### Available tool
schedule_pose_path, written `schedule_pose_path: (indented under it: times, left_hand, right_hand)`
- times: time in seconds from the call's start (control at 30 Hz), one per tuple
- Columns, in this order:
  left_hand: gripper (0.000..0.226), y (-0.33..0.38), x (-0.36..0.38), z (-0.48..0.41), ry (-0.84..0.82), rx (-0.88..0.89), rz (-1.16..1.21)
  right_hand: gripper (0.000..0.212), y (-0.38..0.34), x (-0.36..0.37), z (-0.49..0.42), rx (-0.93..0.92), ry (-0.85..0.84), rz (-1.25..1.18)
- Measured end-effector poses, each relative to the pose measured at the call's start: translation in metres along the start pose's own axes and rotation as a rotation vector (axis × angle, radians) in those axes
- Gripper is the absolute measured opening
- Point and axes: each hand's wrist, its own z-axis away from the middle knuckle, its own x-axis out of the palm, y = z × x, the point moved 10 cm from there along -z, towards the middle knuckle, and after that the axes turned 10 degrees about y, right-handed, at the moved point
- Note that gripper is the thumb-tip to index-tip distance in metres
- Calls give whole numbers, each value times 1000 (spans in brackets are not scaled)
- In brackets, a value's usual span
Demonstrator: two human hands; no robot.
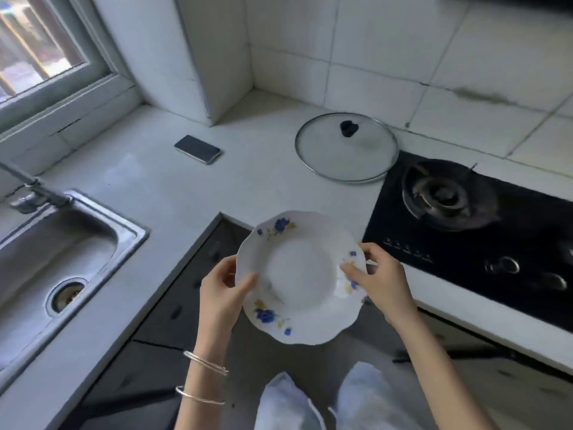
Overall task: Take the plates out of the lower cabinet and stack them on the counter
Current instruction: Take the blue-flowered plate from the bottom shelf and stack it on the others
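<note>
A white plate (302,276) with a wavy rim and blue flower prints hangs in the air in front of the counter corner, above the floor. My left hand (221,293) grips its left rim, thumb on top. My right hand (378,276) grips its right rim. The pale counter (192,187) runs in an L shape beyond the plate. The lower cabinet is out of sight below the counter edge, apart from a partly visible front at the lower right.
A steel sink (55,259) with a faucet (34,187) sits at the left. A phone (197,149) lies near the back wall. A glass pot lid (346,147) rests by the black gas hob (465,231) at the right.
</note>
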Motion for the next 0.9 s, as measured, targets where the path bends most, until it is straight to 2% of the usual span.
schedule_pose_path:
  times: [0.23, 0.4, 0.53, 0.7, 0.9]
  left_hand:
    - [29, 31, 128, 47, -304, 99, -50]
    - [36, 47, 226, 113, -465, 137, -24]
    - [45, 58, 302, 173, -579, 140, 9]
    - [37, 60, 394, 247, -720, 154, -27]
    - [36, 70, 481, 328, -880, 201, -68]
  right_hand:
    - [23, 42, -138, 36, 92, 311, -85]
    - [28, 78, -244, 72, 149, 479, -150]
    - [24, 110, -326, 102, 189, 580, -156]
    - [20, 150, -420, 141, 241, 718, -151]
    - [22, 184, -514, 191, 315, 961, -162]
